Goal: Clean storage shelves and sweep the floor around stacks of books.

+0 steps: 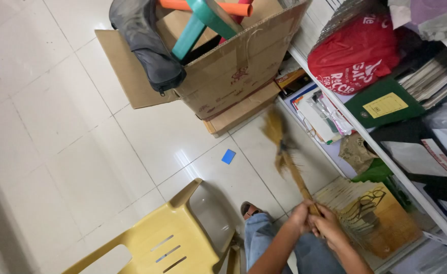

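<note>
My left hand and my right hand are both closed around the handle of a straw broom. The broom's bristles are blurred with motion and reach up toward the foot of a cardboard box. A small blue card lies flat on the white tiled floor, left of the broom head. My leg in blue jeans and a sandalled foot show below the hands.
A yellow plastic chair stands at the lower left. The open cardboard box holds a grey bag and coloured sticks. White shelves on the right carry books, folders and a red bag. A paper bag leans below them.
</note>
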